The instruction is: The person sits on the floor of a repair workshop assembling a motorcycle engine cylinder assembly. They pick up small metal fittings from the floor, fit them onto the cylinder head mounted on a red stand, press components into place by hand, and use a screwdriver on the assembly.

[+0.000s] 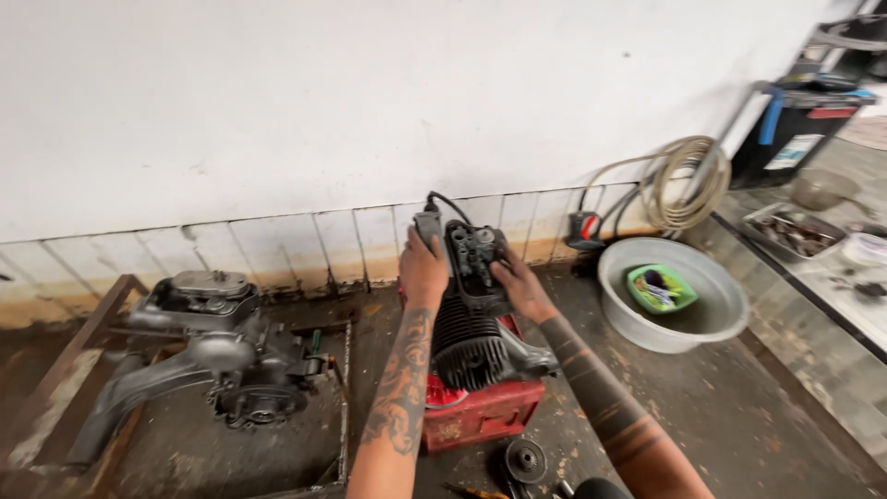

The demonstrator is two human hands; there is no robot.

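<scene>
our left hand grips a grey tool, right hand lies spread, steadying the engine (on a red box); next, careful aim.

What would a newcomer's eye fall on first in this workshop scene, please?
Probably the black finned engine cylinder at centre, resting on a red box, with the left hand holding a grey power tool at its top and the right hand steadying it. Next, the grey engine on the floor at left and the pale basin at right.

White wall above a tiled base, grimy concrete floor.
</scene>
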